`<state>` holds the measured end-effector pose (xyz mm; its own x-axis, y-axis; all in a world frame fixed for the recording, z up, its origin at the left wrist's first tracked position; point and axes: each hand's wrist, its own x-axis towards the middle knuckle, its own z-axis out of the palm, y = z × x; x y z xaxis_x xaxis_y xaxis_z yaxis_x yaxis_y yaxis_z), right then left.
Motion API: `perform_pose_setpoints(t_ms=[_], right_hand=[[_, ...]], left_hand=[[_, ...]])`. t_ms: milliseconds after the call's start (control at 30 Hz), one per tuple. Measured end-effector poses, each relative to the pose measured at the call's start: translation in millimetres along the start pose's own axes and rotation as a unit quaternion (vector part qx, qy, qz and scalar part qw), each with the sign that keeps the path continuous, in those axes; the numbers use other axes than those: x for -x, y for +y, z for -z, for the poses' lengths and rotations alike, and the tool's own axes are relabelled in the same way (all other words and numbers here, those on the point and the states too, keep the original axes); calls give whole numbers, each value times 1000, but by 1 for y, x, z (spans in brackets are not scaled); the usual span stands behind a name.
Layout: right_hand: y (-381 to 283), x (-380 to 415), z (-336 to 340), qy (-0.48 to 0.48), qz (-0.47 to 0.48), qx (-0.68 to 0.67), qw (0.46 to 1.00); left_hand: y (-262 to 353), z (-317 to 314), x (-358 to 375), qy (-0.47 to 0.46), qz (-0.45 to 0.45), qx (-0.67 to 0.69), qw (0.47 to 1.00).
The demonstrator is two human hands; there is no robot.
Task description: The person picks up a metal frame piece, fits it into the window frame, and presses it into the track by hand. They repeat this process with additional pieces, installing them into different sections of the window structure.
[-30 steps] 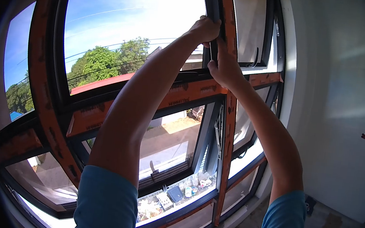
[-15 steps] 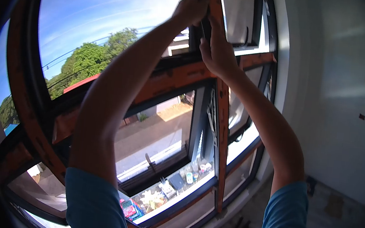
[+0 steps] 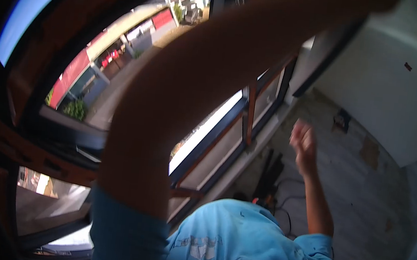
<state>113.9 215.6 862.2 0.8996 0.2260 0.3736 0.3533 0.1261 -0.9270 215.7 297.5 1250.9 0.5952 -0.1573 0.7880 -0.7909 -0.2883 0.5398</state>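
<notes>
My left arm stretches across the window to the upper right, and my left hand is cut off by the top edge, so its fingers are hidden. A dark straight strip slants down from beneath that wrist, in front of the pale wall; whether the hand grips it, I cannot see. Lower down, my right hand is held up over the floor, away from the window, with fingers curled in. It is a little blurred, and anything inside it is hidden. The window frame, dark with reddish-brown members, fills the left side.
Behind my right hand is a grey floor with dark long pieces and a cable by the window wall. A small dark object lies near the white panel. Outside are a street and buildings.
Both hands have left the upright window member. My left hand has swung to the upper right, and my right hand has dropped low. The view has tilted down, and the dark strip now shows.
</notes>
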Motion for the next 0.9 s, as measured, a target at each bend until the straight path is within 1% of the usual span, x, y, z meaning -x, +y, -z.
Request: perform_pose_setpoints(t_ms=[33, 67, 100, 133, 167, 200, 233, 300, 333, 367, 400, 433, 467, 500, 533, 600, 633, 667, 700, 733, 767, 800, 833, 867, 900], right_hand=[[26, 56, -3, -61, -140, -4, 988], [58, 121, -2, -146, -227, -43, 962], [73, 185, 3, -258, -282, 129, 915], [73, 234, 5, -381, -297, 188, 855], [62, 267, -3, -385, -368, 148, 833], [44, 293, -11, -384, -440, 105, 805], [27, 317, -15, -387, -456, 96, 796], [6, 354, -22, -296, -371, 181, 861], [4, 374, -21, -302, -381, 176, 856], [2, 387, -13, -209, -476, 87, 850], [1, 400, -7, -108, -558, -2, 823], [5, 420, 2, -110, -565, -7, 818], [8, 441, 11, -55, -622, -124, 771], [9, 459, 14, 2, -666, -238, 707], [-3, 460, 14, 3, -672, -240, 701], [-39, 438, 12, -27, -742, -254, 619], [-42, 442, 15, -66, -776, -169, 604], [-52, 435, 13, -60, -778, -169, 603], [-68, 420, 6, -235, -691, 4, 683], [-75, 408, 3, -391, -555, 176, 712], [-57, 405, 3, -390, -464, 173, 776], [-37, 400, 3, -380, -371, 168, 831], [-47, 354, -28, -367, -375, 190, 830], [-36, 327, -51, -396, -274, 204, 852], [-44, 284, -89, -411, -185, 164, 878]], left_hand=[[-17, -20, 33, -43, 53, -33, 997], [-32, -38, 72, -87, 103, -64, 989], [-45, -47, 115, -105, 99, -51, 988], [-64, -63, 165, -103, 112, -43, 987], [-66, -55, 213, -176, 175, 28, 968], [-76, -56, 260, -206, 170, -15, 964], [-79, -56, 315, -215, 183, 5, 959], [-80, -44, 415, -267, 243, 21, 932], [-79, -33, 467, -283, 270, 33, 920], [-79, -24, 514, -274, 297, 57, 913], [-77, -12, 558, -265, 321, 78, 906], [-70, 5, 596, -272, 343, 53, 897], [-60, 24, 627, -280, 363, 28, 888], [-50, 43, 654, -279, 389, 7, 878], [-38, 63, 678, -278, 416, -16, 866], [-13, 95, 718, -254, 500, -34, 827], [0, 108, 738, -243, 532, -45, 810], [9, 118, 755, -231, 560, -56, 793], [18, 126, 768, -236, 559, -52, 793], [27, 132, 780, -213, 582, -66, 782], [31, 135, 790, -192, 605, -80, 769], [32, 135, 800, -205, 603, -76, 767], [31, 135, 810, -205, 625, -96, 748], [26, 133, 818, -204, 641, -118, 730], [133, 155, 848, -225, 635, -113, 730]])
